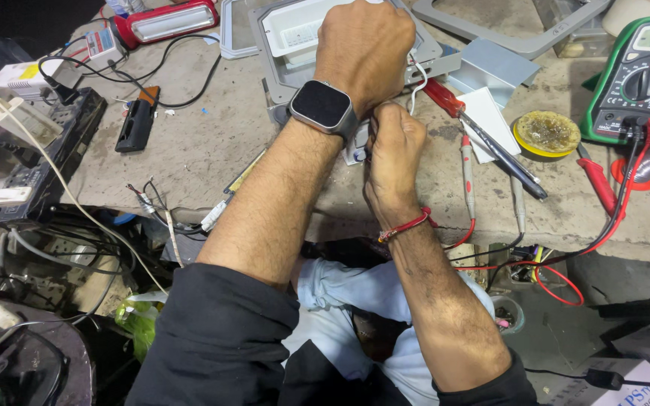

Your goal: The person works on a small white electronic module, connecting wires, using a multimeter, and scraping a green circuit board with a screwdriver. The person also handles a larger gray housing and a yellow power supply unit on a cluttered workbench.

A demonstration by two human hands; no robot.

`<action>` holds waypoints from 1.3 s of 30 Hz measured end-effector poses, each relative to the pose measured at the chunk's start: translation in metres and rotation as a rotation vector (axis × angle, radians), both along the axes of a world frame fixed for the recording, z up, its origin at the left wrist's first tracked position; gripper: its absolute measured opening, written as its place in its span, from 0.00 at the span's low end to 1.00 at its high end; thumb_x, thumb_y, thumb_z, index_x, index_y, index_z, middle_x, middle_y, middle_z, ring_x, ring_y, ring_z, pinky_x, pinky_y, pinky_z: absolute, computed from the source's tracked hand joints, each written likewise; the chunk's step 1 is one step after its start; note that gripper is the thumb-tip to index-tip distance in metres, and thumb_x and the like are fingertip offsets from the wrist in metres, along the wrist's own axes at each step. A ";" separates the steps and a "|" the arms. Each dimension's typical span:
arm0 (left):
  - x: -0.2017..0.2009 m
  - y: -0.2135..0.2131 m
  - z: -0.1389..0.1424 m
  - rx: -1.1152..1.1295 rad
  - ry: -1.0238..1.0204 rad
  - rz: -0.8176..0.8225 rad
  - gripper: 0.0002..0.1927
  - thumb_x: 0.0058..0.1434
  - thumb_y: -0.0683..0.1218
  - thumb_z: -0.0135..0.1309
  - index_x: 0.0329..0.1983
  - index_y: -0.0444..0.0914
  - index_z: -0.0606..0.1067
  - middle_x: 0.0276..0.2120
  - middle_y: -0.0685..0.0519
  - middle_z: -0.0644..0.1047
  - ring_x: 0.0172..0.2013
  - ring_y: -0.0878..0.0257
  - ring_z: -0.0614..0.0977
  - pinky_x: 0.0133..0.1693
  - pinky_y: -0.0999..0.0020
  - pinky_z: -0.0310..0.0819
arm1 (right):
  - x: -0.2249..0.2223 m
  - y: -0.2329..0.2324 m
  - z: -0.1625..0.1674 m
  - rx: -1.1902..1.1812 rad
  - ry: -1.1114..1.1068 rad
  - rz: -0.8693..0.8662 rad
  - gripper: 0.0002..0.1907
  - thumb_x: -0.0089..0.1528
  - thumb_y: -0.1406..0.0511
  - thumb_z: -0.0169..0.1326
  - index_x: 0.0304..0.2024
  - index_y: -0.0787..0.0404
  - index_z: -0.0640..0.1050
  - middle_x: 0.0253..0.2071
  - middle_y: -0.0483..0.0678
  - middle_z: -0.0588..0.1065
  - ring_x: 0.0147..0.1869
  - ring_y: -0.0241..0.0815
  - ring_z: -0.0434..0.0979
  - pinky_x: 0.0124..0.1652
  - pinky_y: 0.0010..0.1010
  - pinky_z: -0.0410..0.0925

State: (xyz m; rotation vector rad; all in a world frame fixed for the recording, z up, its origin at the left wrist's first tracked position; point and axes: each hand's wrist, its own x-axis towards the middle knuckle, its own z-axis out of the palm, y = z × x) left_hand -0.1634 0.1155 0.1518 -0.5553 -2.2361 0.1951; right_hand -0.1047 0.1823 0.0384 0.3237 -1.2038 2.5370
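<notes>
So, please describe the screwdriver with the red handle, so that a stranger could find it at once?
Start at the green multimeter in the right far corner of the workbench. Left of it sits a round yellow tin, and left again lies the screwdriver, slanting beside the right hand. It alone has a thick red handle and a dark shaft; the probes nearby are thinner.

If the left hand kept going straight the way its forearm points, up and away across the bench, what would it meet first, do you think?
The left hand already lies over the grey plastic housing, so it would probably meet that housing's white inner tray first, though its height above the tray is unclear.
</notes>
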 end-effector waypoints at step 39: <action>-0.011 -0.007 -0.006 0.537 -0.185 0.146 0.09 0.50 0.41 0.59 0.35 0.38 0.81 0.29 0.43 0.81 0.32 0.47 0.86 0.31 0.53 0.81 | -0.003 -0.028 0.005 -0.072 0.012 -0.055 0.16 0.68 0.70 0.47 0.24 0.65 0.73 0.23 0.40 0.70 0.26 0.28 0.64 0.25 0.26 0.59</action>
